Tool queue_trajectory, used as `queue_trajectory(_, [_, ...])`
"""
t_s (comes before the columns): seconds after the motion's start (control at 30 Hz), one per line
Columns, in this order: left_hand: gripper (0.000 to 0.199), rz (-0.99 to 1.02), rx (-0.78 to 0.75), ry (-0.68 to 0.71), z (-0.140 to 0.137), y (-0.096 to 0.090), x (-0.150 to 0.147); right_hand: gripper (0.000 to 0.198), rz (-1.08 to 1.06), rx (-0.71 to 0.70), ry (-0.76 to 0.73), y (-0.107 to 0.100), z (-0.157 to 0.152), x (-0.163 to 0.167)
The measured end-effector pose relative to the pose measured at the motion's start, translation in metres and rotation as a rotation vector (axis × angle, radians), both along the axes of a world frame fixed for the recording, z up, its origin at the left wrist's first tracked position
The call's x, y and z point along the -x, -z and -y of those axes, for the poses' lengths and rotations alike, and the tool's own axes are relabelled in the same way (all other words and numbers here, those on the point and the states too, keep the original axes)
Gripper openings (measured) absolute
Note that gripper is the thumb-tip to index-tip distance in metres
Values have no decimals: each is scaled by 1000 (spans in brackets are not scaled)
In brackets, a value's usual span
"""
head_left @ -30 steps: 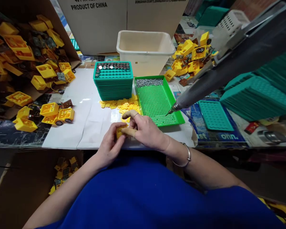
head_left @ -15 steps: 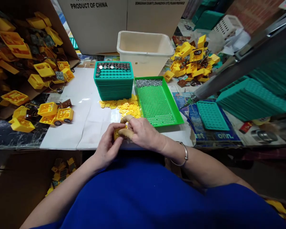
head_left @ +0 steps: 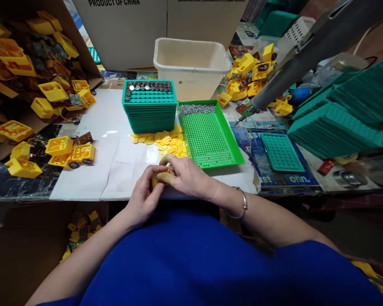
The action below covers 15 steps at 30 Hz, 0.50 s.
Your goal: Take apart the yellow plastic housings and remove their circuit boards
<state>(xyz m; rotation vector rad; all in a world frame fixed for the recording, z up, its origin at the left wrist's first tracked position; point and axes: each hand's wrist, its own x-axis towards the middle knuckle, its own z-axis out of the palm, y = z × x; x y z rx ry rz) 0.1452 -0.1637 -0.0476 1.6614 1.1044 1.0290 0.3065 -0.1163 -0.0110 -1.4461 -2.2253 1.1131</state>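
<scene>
At the front edge of the table both hands meet around a small yellow plastic housing (head_left: pixel 154 180), mostly hidden by the fingers. My left hand (head_left: pixel 145 192) is closed on its near left side. My right hand (head_left: pixel 191 176), with finger covers on some fingers, presses on it from the right; whether it pinches a separate small part I cannot make out. Just beyond lies a pile of flat yellow plastic pieces (head_left: pixel 172 144). A green perforated tray (head_left: pixel 207 136) with small screws (head_left: pixel 198 109) at its far end stands to the right of the pile.
A stack of teal trays (head_left: pixel 150 117) bears button cells on top. Behind it stands a white bin (head_left: pixel 191 76). Yellow toy housings with wheels (head_left: pixel 72 153) lie left, beside a full carton (head_left: pixel 92 63). An electric screwdriver (head_left: pixel 274 85) hangs at right, near a teal tray (head_left: pixel 282 153).
The view has shifted slightly, and the hanging screwdriver has swung up and away from the table. Both hands stay together on the yellow housing, with only small finger movements.
</scene>
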Motion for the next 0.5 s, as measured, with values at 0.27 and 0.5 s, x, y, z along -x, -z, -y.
queue_trajectory(0.27, [25, 341, 446, -4, -1, -6, -2, 39, -146, -951, 100, -18, 13, -35])
queue_trajectory(0.5, [33, 458, 739, 44, -18, -15, -21, 34, -810, -855, 485, -38, -58, -117])
